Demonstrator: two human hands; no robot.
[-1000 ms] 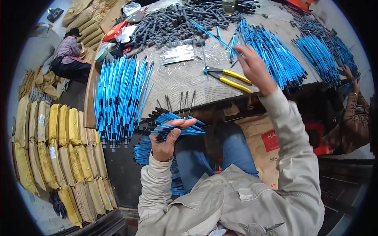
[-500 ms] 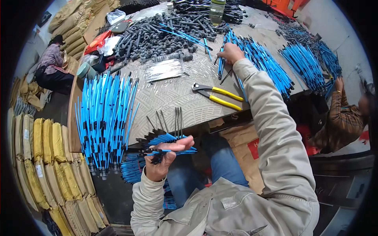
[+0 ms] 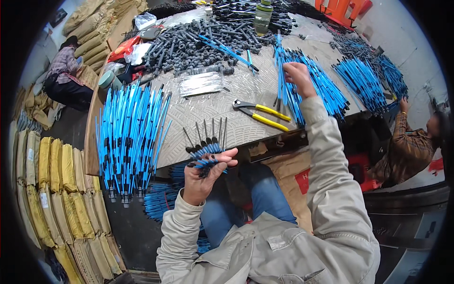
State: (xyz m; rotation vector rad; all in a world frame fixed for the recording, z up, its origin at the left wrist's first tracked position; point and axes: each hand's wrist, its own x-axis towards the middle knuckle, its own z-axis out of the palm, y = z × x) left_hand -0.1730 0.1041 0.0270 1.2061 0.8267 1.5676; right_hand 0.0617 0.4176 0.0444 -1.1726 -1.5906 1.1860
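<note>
Bundle of blue, black-tipped rods (image 3: 205,151) clasped in left hand (image 3: 199,183), at 8 o'clock from right hand (image 3: 300,79). Thin black stems (image 3: 213,128) fan from 11 to just past 12 o'clock; shafts' long axis foreshortened. Half second earlier, shafts showed more length toward 3 o'clock. Right-hand fingers curled narrow at rod pile (image 3: 326,87); grip cannot be told. Yellow-handled pliers (image 3: 270,123) at bundle's 2 o'clock.
</note>
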